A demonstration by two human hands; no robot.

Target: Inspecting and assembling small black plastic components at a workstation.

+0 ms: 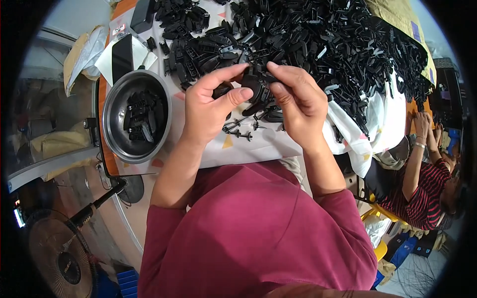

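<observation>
Above the near part of the table, my left hand [206, 107] pinches a dark plastic part [254, 88] between thumb and index finger. My right hand [304, 104] grips the same part from the other side with its fingertips; the fingers partly cover it, and its exact kind cannot be made out. Small black stick-like pieces [243, 131] lie on the table cover just below my hands. Beyond them spreads a large heap of black plastic parts [328, 44]. A round metal bowl [107, 111] with several black parts inside stands left of my left hand.
Behind the bowl lie a dark phone-like slab [122, 59] on white paper and a black box [143, 16]. A fan [62, 258] stands at lower left. White plastic sheeting [355, 136] hangs at the table's right edge. Another person in a striped top [422, 198] sits at far right.
</observation>
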